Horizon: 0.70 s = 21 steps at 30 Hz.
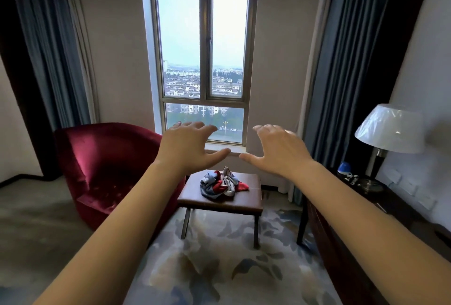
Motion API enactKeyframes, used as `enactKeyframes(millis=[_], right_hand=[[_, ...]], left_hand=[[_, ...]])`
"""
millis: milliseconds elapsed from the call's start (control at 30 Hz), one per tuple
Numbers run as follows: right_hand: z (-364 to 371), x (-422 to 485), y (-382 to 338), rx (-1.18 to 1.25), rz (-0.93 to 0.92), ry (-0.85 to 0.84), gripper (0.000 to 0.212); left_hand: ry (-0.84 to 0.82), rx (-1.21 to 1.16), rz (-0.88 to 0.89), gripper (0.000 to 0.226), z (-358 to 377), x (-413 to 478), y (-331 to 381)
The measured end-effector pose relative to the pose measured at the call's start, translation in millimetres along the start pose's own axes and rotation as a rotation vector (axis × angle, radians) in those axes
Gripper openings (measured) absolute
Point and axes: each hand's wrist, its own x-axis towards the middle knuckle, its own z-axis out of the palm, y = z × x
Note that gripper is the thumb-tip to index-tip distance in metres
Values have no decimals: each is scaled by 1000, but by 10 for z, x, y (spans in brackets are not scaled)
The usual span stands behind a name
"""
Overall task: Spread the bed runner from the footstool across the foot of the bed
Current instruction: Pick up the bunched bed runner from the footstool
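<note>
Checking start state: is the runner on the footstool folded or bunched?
Bunched. The bed runner sits as a crumpled heap on the footstool, with irregular creases and no flat layers. Neither hand touches it.

The bed runner [223, 184] is a mix of red, grey-blue and white patches. The footstool [253, 197] has a plain mid-brown top and dark legs. The armchair [105, 158] is deep wine red with a soft sheen. The carpet [219, 268] is pale grey-beige, patterned with large leaf shapes in slate blue and tan. The curtains [353, 60] are plain dusty blue, with a paler cream layer along their inner edges. The walls [122, 60] are plain beige. The lamp [390, 129] has a white shade and a dark stem. The desk [353, 243] is very dark brown.
</note>
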Motion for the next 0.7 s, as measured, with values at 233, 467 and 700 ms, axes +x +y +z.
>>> enactKeyframes(millis=[233, 467, 700], right_hand=[[698, 961, 201, 0, -22, -15, 80], [1369, 2046, 419, -1, 4, -56, 86], [2010, 3016, 754, 29, 15, -54, 86]], left_hand=[[5, -2, -16, 74, 793, 843, -451], [-17, 21, 31, 75, 1554, 1851, -964], [-12, 2, 23, 75, 2254, 2741, -1332]])
